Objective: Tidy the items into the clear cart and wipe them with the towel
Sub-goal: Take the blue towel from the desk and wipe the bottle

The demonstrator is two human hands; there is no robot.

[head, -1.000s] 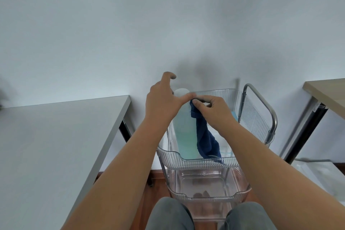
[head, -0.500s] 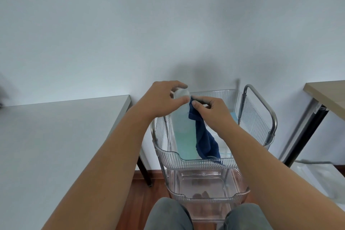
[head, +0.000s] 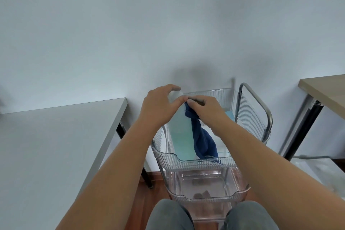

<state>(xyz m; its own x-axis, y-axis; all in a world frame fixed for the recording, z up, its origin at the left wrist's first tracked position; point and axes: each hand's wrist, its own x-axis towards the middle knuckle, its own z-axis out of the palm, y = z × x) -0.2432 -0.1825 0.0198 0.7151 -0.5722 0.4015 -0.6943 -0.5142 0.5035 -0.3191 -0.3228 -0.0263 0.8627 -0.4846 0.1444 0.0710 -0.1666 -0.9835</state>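
Note:
A tall pale green bottle [head: 182, 136] with a white cap stands upright in the top tray of the clear cart [head: 197, 161]. My left hand [head: 160, 106] grips the bottle around its cap and neck. My right hand [head: 207, 110] pinches a dark blue towel [head: 203, 142] against the bottle's upper right side. The towel hangs down into the tray, and its lower end drapes over the tray's front rim. A light blue item [head: 230, 115] shows partly behind my right wrist in the same tray.
A grey table [head: 56, 136] lies to the left of the cart. A wooden table [head: 324, 91] with a black leg stands at the right. The cart's metal handle [head: 261, 106] rises on its right side. Its lower tray [head: 205, 186] is in front of my knees.
My left hand has closed from an open reach over the bottle's cap into a grip round its top. My right hand stays at the bottle with the towel.

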